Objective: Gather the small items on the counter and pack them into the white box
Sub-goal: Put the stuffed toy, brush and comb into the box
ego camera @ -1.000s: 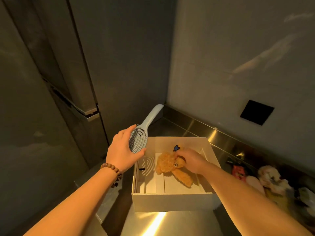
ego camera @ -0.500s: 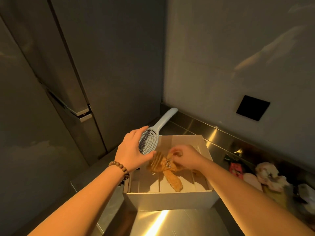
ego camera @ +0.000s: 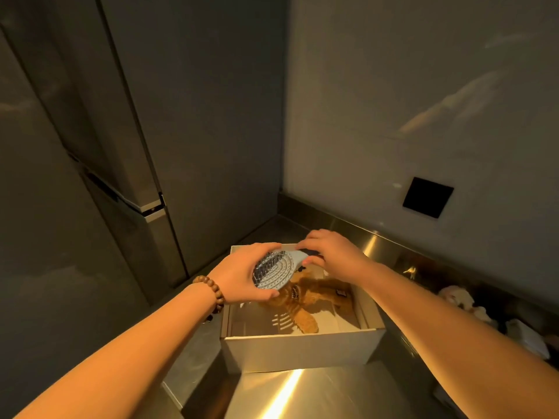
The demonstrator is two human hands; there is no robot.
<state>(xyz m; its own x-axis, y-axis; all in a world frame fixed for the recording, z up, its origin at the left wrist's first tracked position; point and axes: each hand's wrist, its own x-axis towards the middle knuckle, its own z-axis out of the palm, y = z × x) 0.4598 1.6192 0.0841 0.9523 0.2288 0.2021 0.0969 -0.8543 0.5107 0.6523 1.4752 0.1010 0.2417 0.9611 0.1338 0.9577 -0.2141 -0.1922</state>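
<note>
Low in mid-frame, a hairbrush (ego camera: 276, 271) is held over the white box (ego camera: 302, 349).
Left hand (ego camera: 242, 276) clasps its head, right hand (ego camera: 332, 252) its handle; lowering beside the plush toy (ego camera: 305, 300) seems next.

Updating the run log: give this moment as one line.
left hand: grips hairbrush head | right hand: on brush handle | brush above white box | plush toy inside | more items on counter

Home kitchen: steel counter (ego camera: 305, 394), tall fridge (ego camera: 99, 140) (dimly lit).
</note>
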